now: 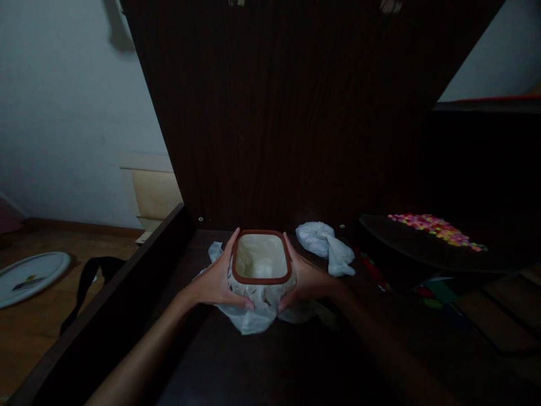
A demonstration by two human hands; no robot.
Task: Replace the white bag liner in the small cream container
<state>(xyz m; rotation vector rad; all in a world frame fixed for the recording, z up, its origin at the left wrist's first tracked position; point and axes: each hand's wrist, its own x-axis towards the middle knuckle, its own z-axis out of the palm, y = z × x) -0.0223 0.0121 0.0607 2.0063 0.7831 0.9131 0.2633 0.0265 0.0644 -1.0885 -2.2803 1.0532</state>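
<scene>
A squarish bin (262, 281) with a brown rim stands on the dark wooden surface, its inside covered by a pale plastic bag liner (257, 256). Crumpled translucent plastic (249, 321) spreads around its base. My left hand (215, 279) wraps the left side, thumb in front and fingers along the side. On the opposite side, my right hand (306, 276) grips the bin in the same way. Just behind my right hand lies a knotted white plastic bag (323, 242).
A tall dark wooden panel (287, 113) rises behind the bin. A low dark board (105, 304) edges the left side. Colourful small pieces (435, 228) lie on a dark curved surface at right. A white round lid (34, 276) and a black strap (87, 282) are on the floor.
</scene>
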